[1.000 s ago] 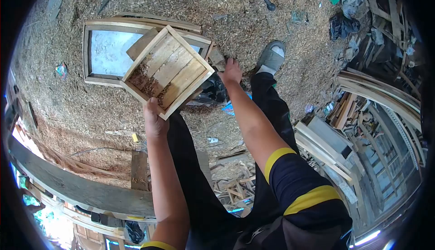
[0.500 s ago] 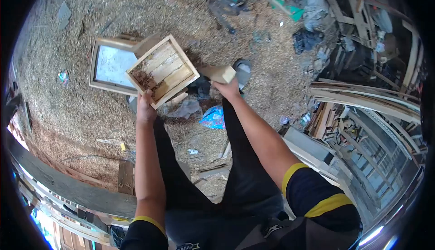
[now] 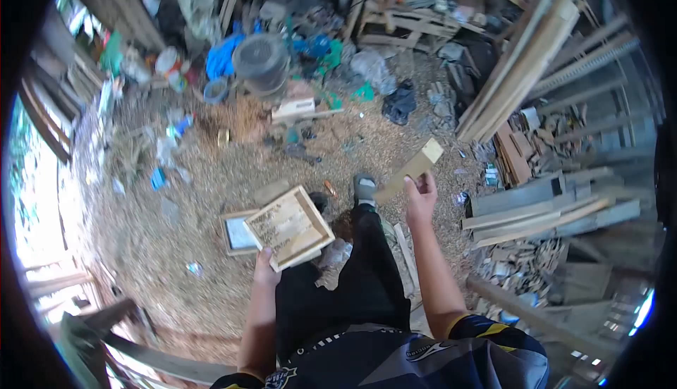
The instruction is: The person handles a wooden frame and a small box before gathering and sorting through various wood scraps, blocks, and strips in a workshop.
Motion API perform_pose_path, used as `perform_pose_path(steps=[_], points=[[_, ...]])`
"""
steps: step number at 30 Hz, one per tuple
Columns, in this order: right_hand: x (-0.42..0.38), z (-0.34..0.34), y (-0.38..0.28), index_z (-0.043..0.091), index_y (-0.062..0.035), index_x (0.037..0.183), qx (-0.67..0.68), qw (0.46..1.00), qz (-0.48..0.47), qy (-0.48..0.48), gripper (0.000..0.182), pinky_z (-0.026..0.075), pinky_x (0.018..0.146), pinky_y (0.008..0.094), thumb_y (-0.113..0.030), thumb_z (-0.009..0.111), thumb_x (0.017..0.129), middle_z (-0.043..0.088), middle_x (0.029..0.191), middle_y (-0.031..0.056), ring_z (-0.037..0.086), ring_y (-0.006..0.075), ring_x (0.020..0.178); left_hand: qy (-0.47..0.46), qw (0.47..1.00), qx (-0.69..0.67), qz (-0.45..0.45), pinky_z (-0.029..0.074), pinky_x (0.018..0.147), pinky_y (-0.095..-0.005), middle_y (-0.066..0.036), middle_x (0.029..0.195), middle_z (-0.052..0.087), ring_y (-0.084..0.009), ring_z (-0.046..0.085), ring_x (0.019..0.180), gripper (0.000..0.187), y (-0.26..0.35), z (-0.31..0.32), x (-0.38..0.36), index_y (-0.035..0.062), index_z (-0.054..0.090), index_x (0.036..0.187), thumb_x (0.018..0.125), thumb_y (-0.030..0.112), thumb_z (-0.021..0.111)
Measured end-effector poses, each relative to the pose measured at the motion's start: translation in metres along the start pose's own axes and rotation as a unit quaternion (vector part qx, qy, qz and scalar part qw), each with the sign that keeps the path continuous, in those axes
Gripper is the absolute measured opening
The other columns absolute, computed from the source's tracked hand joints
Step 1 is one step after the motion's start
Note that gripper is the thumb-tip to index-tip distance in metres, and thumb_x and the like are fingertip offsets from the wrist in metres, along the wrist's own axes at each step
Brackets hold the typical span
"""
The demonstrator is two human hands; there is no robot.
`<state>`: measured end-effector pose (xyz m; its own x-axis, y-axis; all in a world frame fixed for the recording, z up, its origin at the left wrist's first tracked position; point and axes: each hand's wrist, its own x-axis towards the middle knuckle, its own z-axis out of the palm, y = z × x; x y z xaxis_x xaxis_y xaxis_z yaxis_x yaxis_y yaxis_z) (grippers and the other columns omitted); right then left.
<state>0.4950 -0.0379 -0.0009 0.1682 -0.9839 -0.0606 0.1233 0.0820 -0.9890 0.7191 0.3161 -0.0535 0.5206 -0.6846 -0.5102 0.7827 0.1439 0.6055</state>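
My left hand (image 3: 266,268) grips the lower left corner of a shallow, square wooden box (image 3: 290,228), tilted with its inside facing me. Bits of debris lie along the box's left inner side. My right hand (image 3: 421,195) is closed around a short wooden block (image 3: 412,170), held out to the right with its pale end up. Behind the box, partly hidden by it, a wooden frame with a whitish panel (image 3: 240,234) is near the ground.
A dark lidded bucket (image 3: 261,63) stands at the back beside a blue bag (image 3: 224,58). Long boards (image 3: 522,65) lean at the right, above stacked planks (image 3: 550,213) and a heap of wood scraps (image 3: 529,269). A black bag (image 3: 400,103) lies on the shavings-covered ground.
The view has tilted up, showing more of the background. My right hand has moved away from the box, out to the right, with the block; my left hand still holds the box.
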Motion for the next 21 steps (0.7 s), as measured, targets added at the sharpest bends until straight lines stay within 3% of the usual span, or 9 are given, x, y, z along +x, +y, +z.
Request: perform_pose_path(steps=[2, 5, 10, 11, 13, 15, 17, 18, 21], points=[[-0.021, -0.008, -0.078, 0.051, 0.0037, 0.140, 0.020, 0.998, -0.019, 0.063, 0.057, 0.048, 0.101, 0.0338, 0.005, 0.069, 0.086, 0.062, 0.129, 0.0107, 0.060, 0.0203, 0.119, -0.040, 0.999, 0.032, 0.006, 0.039, 0.116, -0.0488, -0.017, 0.148, 0.048, -0.0345, 0.047, 0.138, 0.081, 0.039, 0.050, -0.020, 0.0033, 0.034, 0.152, 0.090, 0.045, 0.066], [-0.051, -0.023, -0.152, 0.051, 0.0031, 0.141, 0.029, 0.989, -0.108, 0.098, 0.057, 0.048, 0.102, 0.0346, 0.004, 0.068, 0.086, 0.061, 0.130, 0.0117, 0.061, 0.0219, 0.118, -0.008, 0.997, -0.005, -0.073, 0.040, 0.115, -0.0458, -0.017, 0.145, 0.052, -0.0319, 0.054, 0.130, 0.075, 0.069, 0.105, -0.056, 0.0029, 0.039, 0.149, 0.092, 0.043, 0.067], [-0.070, -0.069, -0.201, 0.049, 0.0030, 0.144, -0.013, 0.979, -0.169, 0.113, 0.065, 0.048, 0.103, 0.0357, 0.000, 0.074, 0.085, 0.061, 0.132, 0.0133, 0.062, 0.0214, 0.117, -0.073, 0.986, 0.106, -0.105, 0.041, 0.114, -0.0459, -0.014, 0.143, 0.055, -0.0318, 0.055, 0.130, 0.070, 0.091, 0.232, -0.079, 0.0045, 0.040, 0.149, 0.096, 0.046, 0.061], [-0.059, -0.086, -0.215, 0.049, 0.0030, 0.144, 0.008, 0.968, -0.183, 0.171, 0.065, 0.048, 0.103, 0.0357, 0.000, 0.074, 0.085, 0.061, 0.132, 0.0133, 0.062, 0.0214, 0.117, -0.090, 0.979, 0.133, -0.122, 0.042, 0.113, -0.0456, -0.013, 0.146, 0.054, -0.0307, 0.054, 0.131, 0.071, 0.098, 0.279, -0.062, 0.0062, 0.039, 0.150, 0.097, 0.048, 0.057], [-0.033, -0.109, -0.236, 0.050, 0.0028, 0.144, -0.061, 0.976, -0.144, 0.153, 0.066, 0.048, 0.103, 0.0354, -0.005, 0.077, 0.085, 0.062, 0.132, 0.0137, 0.062, 0.0207, 0.118, -0.097, 0.980, 0.163, -0.054, 0.043, 0.112, -0.0449, -0.012, 0.145, 0.055, -0.0298, 0.055, 0.131, 0.070, 0.068, 0.283, -0.012, 0.0072, 0.041, 0.150, 0.095, 0.049, 0.057], [-0.005, -0.137, -0.244, 0.053, 0.0022, 0.142, -0.061, 0.971, -0.140, 0.183, 0.064, 0.048, 0.103, 0.0353, -0.010, 0.080, 0.085, 0.063, 0.132, 0.0134, 0.063, 0.0200, 0.117, -0.110, 0.978, 0.171, -0.051, 0.043, 0.111, -0.0448, -0.012, 0.145, 0.054, -0.0297, 0.054, 0.131, 0.071, 0.050, 0.315, 0.021, 0.0078, 0.041, 0.150, 0.096, 0.052, 0.054], [0.034, -0.164, -0.264, 0.049, 0.0029, 0.145, -0.076, 0.973, -0.119, 0.183, 0.065, 0.045, 0.107, 0.0360, -0.007, 0.077, 0.087, 0.060, 0.136, 0.0131, 0.059, 0.0205, 0.122, -0.108, 0.975, 0.164, -0.106, 0.043, 0.111, -0.0462, -0.012, 0.146, 0.054, -0.0307, 0.053, 0.132, 0.070, 0.043, 0.386, 0.040, 0.0083, 0.042, 0.150, 0.097, 0.053, 0.050], [0.054, -0.177, -0.265, 0.056, -0.0003, 0.140, -0.074, 0.963, -0.139, 0.220, 0.063, 0.049, 0.101, 0.0349, -0.013, 0.081, 0.084, 0.064, 0.132, 0.0136, 0.064, 0.0208, 0.116, -0.112, 0.975, 0.154, -0.111, 0.042, 0.111, -0.0470, -0.012, 0.146, 0.054, -0.0313, 0.053, 0.132, 0.070, 0.033, 0.401, 0.057, 0.0085, 0.042, 0.150, 0.096, 0.054, 0.049], [0.103, -0.218, -0.311, 0.056, -0.0013, 0.140, -0.130, 0.953, -0.121, 0.247, 0.065, 0.048, 0.102, 0.0348, -0.016, 0.083, 0.083, 0.064, 0.132, 0.0139, 0.062, 0.0210, 0.118, -0.129, 0.974, 0.156, -0.103, 0.041, 0.111, -0.0486, -0.011, 0.147, 0.053, -0.0328, 0.053, 0.132, 0.071, 0.010, 0.478, 0.081, 0.0085, 0.043, 0.149, 0.096, 0.055, 0.048]])
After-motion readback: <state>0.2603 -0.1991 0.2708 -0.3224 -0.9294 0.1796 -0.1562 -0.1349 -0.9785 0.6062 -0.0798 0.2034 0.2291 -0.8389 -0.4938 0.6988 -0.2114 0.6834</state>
